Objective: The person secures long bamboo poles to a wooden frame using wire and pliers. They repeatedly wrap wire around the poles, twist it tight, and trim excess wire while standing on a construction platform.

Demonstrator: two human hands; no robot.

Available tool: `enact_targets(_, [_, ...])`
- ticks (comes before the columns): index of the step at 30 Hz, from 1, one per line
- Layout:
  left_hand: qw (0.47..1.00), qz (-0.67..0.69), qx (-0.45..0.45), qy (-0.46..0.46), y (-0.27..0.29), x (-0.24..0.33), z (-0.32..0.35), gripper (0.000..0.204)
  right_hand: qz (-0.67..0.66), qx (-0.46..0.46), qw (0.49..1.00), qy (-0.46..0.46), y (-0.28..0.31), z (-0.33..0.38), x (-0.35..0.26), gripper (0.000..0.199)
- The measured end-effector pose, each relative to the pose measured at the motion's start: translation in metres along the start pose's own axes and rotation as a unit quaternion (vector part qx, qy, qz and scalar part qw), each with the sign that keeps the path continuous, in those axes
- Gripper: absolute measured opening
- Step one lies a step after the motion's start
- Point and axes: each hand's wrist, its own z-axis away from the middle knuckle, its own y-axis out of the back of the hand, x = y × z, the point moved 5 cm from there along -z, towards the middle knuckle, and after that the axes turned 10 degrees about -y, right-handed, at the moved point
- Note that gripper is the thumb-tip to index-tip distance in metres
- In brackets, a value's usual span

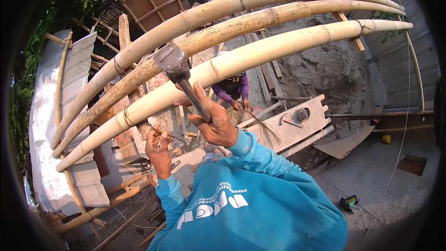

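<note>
My right hand (214, 123) is closed around the dark handle of a hammer (172, 60). Its blocky, grey-brown head is raised in front of the bamboo poles. Lower and to the left, my left hand (159, 151) pinches a thin dark wire-like piece (171, 135), partly hidden by the fingers. That hand is just below the nearest bamboo pole (274, 55), close to a dark tie (127, 117) wound round it. Beyond lie a mottled middle pole (232, 25) and a far pole (209, 11), which has similar ties.
Below, a person in a purple sleeve (244, 86) holds a bundle of thin wires (267, 132). A board platform (297, 132) carries a hammer and a round container (303, 114). Corrugated metal sheets (60, 125) stand left; a grey sand heap (325, 72) lies right.
</note>
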Motion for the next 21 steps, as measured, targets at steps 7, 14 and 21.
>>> enact_targets(7, [0.992,0.093,0.089,-0.012,0.037,-0.004,0.005,0.045,0.303,0.106,0.941,-0.103,0.031,-0.047,0.051,0.047])
enact_targets(14, [0.986,0.078,0.145,0.019,0.054,-0.02,0.024,0.042,0.539,0.013,0.796,-0.276,0.069,-0.057,0.127,0.048])
enact_targets(21, [0.981,0.078,0.174,0.028,0.036,-0.008,0.026,0.036,0.585,0.008,0.787,-0.195,0.066,-0.055,0.124,0.039])
